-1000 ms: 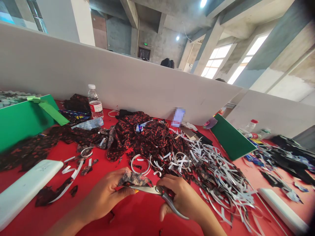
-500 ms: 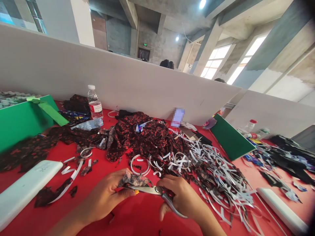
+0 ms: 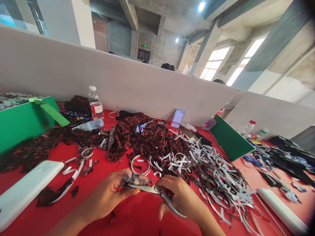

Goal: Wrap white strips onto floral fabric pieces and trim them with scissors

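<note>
My left hand (image 3: 113,187) is closed on a small piece of dark floral fabric (image 3: 137,179), pinched between thumb and fingers. Scissors (image 3: 169,204) with grey handles are gripped in my right hand (image 3: 176,190), their blades pointing left under the fabric piece. A bit of yellow (image 3: 138,190) shows by my left thumb; what it is I cannot tell. Just beyond my hands lies a white ring of strip (image 3: 140,165). Behind it is a heap of black and red floral fabric (image 3: 145,137). The blade tips are hidden by the fabric and my left hand.
A tangled pile of white strips (image 3: 216,167) spreads to the right. White oblong devices lie at left (image 3: 29,193) and right (image 3: 282,209). A water bottle (image 3: 96,105) stands by the white partition (image 3: 137,85). Green boards (image 3: 232,137) flank the red table (image 3: 137,219).
Both hands, the fabric piece and the scissors stay almost in place. The view has shifted very slightly.
</note>
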`<state>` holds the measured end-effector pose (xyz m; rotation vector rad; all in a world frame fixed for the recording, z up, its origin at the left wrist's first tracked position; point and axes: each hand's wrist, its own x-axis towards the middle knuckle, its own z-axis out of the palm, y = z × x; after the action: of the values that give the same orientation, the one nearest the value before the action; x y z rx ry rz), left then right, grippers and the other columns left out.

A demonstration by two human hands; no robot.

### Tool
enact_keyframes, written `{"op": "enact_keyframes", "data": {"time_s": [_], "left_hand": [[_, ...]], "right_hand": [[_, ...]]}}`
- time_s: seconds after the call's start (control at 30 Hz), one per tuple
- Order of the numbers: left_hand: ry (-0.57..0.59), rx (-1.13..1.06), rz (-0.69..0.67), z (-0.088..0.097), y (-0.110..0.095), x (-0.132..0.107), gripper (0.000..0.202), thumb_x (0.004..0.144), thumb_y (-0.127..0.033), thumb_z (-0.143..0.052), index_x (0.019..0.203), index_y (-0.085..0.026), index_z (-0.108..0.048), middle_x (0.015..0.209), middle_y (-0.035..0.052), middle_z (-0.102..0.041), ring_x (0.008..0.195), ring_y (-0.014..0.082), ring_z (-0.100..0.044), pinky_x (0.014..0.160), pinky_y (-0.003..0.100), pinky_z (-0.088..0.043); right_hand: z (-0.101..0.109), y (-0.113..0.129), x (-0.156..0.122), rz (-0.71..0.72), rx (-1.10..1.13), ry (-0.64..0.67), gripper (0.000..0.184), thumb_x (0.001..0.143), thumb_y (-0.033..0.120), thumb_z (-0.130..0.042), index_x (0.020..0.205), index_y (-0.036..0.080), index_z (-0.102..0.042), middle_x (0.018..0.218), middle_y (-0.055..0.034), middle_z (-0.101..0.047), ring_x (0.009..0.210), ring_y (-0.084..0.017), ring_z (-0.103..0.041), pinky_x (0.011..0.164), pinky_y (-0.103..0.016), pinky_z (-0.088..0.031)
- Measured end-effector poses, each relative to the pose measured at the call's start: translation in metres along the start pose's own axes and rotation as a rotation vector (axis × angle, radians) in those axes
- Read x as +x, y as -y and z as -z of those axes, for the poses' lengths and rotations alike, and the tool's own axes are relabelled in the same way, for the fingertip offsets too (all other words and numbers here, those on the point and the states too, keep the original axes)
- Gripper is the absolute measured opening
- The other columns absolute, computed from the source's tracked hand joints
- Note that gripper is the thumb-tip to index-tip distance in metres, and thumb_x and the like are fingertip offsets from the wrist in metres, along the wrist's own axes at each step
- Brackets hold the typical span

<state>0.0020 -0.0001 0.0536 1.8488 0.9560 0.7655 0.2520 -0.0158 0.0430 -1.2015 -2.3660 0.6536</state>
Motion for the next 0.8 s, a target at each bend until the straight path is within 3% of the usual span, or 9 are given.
{"op": "enact_keyframes", "data": {"time_s": [0.37,0.8], "left_hand": [[-0.03,0.005,0.034,-0.002,-0.0003,0.0012,0.02,0.081,-0.026,-0.06,0.099,-0.023,-0.07,0.096,0.0023,-0.072,0.094,0.019,-0.064,0.085,0.024,-0.047],[0.049,-0.057,0.019,-0.0007,-0.0036,0.0006,0.023,0.082,-0.025,-0.058,0.103,-0.023,-0.07,0.094,0.0024,-0.07,0.093,0.0191,-0.063,0.084,0.023,-0.045]], "right_hand": [[0.0004,0.0019,0.0017,-0.007,0.005,0.009,0.048,0.064,0.056,-0.073,0.088,0.017,-0.061,0.074,-0.0004,-0.055,0.059,-0.011,-0.043,0.052,-0.02,-0.031],[-0.0004,0.0008,0.0031,-0.021,0.018,0.006,0.048,0.061,0.055,-0.075,0.088,0.017,-0.063,0.074,-0.0014,-0.058,0.06,-0.012,-0.045,0.053,-0.02,-0.032]]}}
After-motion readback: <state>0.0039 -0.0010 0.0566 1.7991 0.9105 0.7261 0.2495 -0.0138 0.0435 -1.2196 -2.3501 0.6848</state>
